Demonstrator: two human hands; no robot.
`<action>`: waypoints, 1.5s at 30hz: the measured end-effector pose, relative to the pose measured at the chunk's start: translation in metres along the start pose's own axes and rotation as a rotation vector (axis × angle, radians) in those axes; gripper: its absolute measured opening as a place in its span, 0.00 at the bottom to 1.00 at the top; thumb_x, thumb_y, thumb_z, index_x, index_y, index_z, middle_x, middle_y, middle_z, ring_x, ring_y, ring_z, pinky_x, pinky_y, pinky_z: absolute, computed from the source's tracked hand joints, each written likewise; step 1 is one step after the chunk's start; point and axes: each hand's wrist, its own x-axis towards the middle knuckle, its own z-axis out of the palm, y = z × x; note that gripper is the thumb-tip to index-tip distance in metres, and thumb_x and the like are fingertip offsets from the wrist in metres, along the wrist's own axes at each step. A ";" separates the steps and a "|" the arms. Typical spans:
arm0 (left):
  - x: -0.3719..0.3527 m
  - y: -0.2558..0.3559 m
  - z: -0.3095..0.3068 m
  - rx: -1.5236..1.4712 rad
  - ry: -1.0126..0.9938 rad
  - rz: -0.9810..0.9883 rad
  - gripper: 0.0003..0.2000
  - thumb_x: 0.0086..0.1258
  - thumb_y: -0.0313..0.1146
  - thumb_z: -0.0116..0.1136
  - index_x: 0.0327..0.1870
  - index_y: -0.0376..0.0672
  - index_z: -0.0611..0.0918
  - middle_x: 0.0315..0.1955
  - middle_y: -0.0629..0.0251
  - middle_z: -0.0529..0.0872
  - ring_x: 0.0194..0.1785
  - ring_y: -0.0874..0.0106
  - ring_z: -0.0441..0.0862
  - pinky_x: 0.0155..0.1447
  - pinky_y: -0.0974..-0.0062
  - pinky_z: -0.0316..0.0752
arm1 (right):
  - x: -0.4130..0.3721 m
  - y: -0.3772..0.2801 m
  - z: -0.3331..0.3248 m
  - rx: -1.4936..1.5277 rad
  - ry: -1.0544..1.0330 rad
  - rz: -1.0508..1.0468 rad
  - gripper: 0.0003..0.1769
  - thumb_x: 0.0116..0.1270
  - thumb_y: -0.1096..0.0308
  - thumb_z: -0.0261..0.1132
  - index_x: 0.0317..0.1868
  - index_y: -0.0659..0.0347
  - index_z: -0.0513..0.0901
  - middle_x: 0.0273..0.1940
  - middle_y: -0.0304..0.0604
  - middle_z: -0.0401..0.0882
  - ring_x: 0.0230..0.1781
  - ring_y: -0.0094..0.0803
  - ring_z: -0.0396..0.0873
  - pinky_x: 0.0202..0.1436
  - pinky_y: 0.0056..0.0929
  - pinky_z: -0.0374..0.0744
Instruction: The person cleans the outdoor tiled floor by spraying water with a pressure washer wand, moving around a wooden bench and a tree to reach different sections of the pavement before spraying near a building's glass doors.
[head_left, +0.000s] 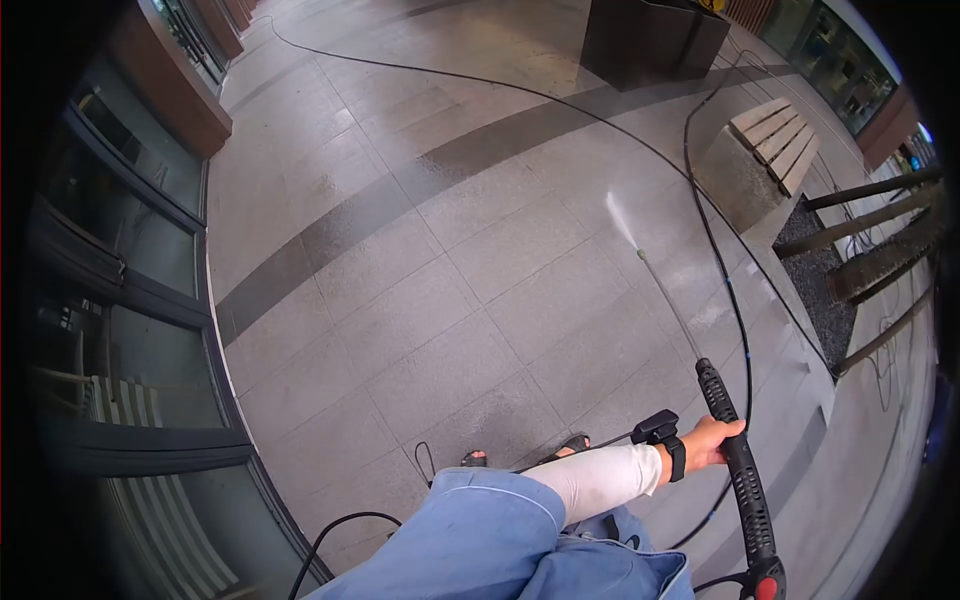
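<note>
My left hand (712, 442) is wrapped around the black ribbed barrel of a pressure washer wand (748, 492). The wand's thin metal lance reaches up and to the left. At its brass-coloured nozzle (641, 254), a white spray (622, 219) fans out onto the paving. A black strap with a small black box (656, 428) circles my left wrist, over the end of a white sleeve. The wand's rear end shows a red part (767, 588) at the bottom edge. My right hand is outside the picture.
Black hoses (728, 285) curve over the wet tiled floor (470, 330). Glass doors (150, 350) line the left side. A slatted bench (775, 145), a dark planter (650, 45) and propped poles (855, 238) stand to the right and back. My sandalled feet (474, 459) are below.
</note>
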 end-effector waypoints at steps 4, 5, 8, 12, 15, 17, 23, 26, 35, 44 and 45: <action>-0.101 0.017 -0.093 -0.122 0.142 0.159 0.13 0.61 0.38 0.58 0.38 0.39 0.72 0.34 0.64 0.77 0.39 0.69 0.77 0.46 0.65 0.75 | -0.019 0.009 0.040 0.108 -0.248 -0.214 0.20 0.60 0.77 0.57 0.51 0.70 0.61 0.32 0.48 0.72 0.17 0.23 0.67 0.17 0.19 0.67; -0.133 0.024 -0.121 -0.175 0.213 0.201 0.12 0.62 0.37 0.57 0.39 0.38 0.73 0.36 0.62 0.77 0.40 0.68 0.77 0.48 0.63 0.74 | -0.025 0.000 0.061 0.229 -0.333 -0.159 0.18 0.60 0.77 0.57 0.50 0.70 0.64 0.30 0.46 0.71 0.15 0.22 0.66 0.17 0.19 0.66; -0.239 0.045 -0.181 -0.296 0.449 0.343 0.09 0.64 0.33 0.53 0.36 0.36 0.71 0.34 0.60 0.75 0.41 0.63 0.75 0.51 0.57 0.72 | -0.037 -0.001 0.123 0.294 -0.738 -0.143 0.21 0.59 0.77 0.58 0.52 0.66 0.62 0.29 0.46 0.72 0.14 0.22 0.66 0.16 0.21 0.67; -0.301 0.049 -0.189 -0.252 0.521 0.357 0.10 0.64 0.34 0.53 0.36 0.36 0.71 0.34 0.60 0.74 0.42 0.65 0.76 0.51 0.59 0.72 | -0.092 -0.045 0.119 0.221 -0.569 -0.120 0.32 0.55 0.77 0.59 0.58 0.64 0.53 0.41 0.47 0.69 0.37 0.27 0.71 0.37 0.20 0.72; -0.262 0.041 -0.161 -0.237 0.308 0.290 0.10 0.63 0.36 0.55 0.35 0.38 0.73 0.33 0.62 0.76 0.38 0.67 0.77 0.46 0.61 0.74 | -0.127 -0.053 0.087 0.157 -0.324 -0.178 0.27 0.56 0.75 0.62 0.52 0.68 0.58 0.30 0.48 0.71 0.18 0.26 0.69 0.19 0.23 0.71; -0.220 0.034 -0.145 -0.186 0.198 0.296 0.11 0.61 0.37 0.57 0.36 0.39 0.74 0.32 0.64 0.77 0.36 0.69 0.77 0.43 0.63 0.75 | -0.147 -0.055 0.077 0.088 -0.134 -0.270 0.29 0.55 0.74 0.64 0.52 0.71 0.57 0.32 0.50 0.71 0.25 0.30 0.72 0.26 0.26 0.74; -0.259 0.074 -0.174 -0.237 0.244 0.478 0.11 0.61 0.36 0.57 0.38 0.39 0.74 0.33 0.64 0.78 0.39 0.67 0.77 0.44 0.62 0.74 | -0.139 -0.090 0.107 0.198 -0.375 -0.243 0.31 0.55 0.73 0.63 0.55 0.69 0.56 0.39 0.52 0.70 0.35 0.34 0.72 0.40 0.29 0.74; -0.325 0.076 -0.274 -0.334 0.343 0.680 0.09 0.62 0.35 0.56 0.36 0.41 0.73 0.31 0.65 0.77 0.36 0.68 0.76 0.43 0.61 0.74 | -0.148 -0.113 0.160 0.228 -0.609 -0.350 0.31 0.55 0.75 0.62 0.54 0.67 0.53 0.36 0.49 0.72 0.35 0.32 0.73 0.41 0.28 0.72; -0.397 -0.039 -0.280 -0.460 0.618 0.601 0.09 0.64 0.34 0.52 0.38 0.38 0.71 0.34 0.61 0.75 0.39 0.63 0.75 0.49 0.56 0.72 | -0.177 -0.012 0.148 0.320 -0.722 -0.554 0.31 0.55 0.74 0.63 0.54 0.68 0.54 0.35 0.52 0.74 0.26 0.36 0.75 0.33 0.30 0.74; -0.203 -0.069 -0.117 -0.155 0.101 0.384 0.12 0.62 0.37 0.56 0.40 0.39 0.73 0.35 0.64 0.76 0.40 0.68 0.76 0.47 0.62 0.73 | -0.189 0.029 0.017 0.243 -0.188 -0.158 0.30 0.61 0.73 0.57 0.59 0.64 0.51 0.35 0.44 0.69 0.18 0.21 0.66 0.18 0.19 0.66; -0.212 -0.066 -0.120 -0.145 0.098 0.402 0.13 0.62 0.38 0.56 0.40 0.39 0.73 0.35 0.64 0.76 0.40 0.67 0.76 0.47 0.62 0.73 | -0.186 0.027 0.017 0.252 -0.192 -0.234 0.30 0.61 0.72 0.57 0.60 0.64 0.51 0.34 0.43 0.69 0.15 0.20 0.64 0.15 0.19 0.64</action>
